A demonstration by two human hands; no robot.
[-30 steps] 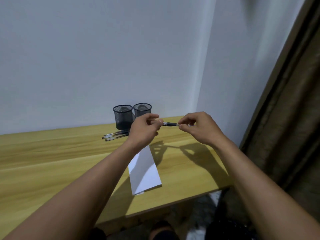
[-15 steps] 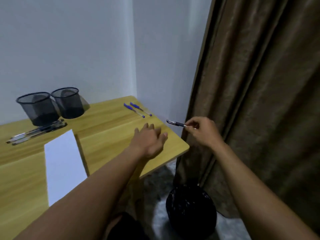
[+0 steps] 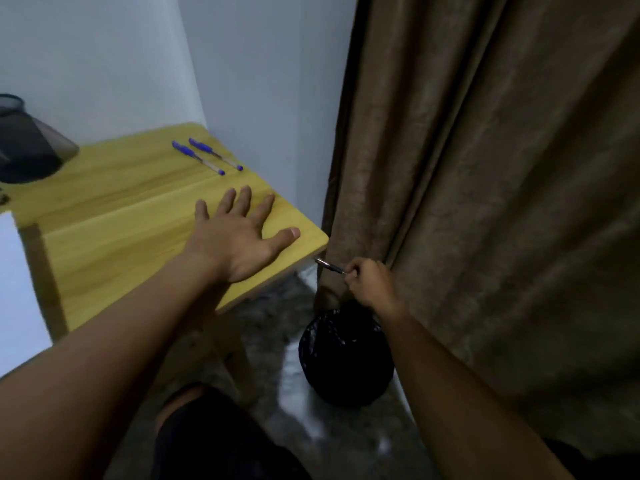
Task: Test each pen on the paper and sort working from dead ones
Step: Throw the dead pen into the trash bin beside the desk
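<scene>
Right hand (image 3: 369, 282) pinches a pen (image 3: 329, 266) above the black bin (image 3: 346, 358); left hand (image 3: 239, 237) flat on table (image 3: 121, 209)

Two blue pens (image 3: 207, 156), yellow wood-grain table (image 3: 114, 202), brown curtain (image 3: 485, 168).

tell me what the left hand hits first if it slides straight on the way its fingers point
Most likely the two blue pens lying on the table beyond the left hand, then the wall; the exact line is hard to judge.
</scene>
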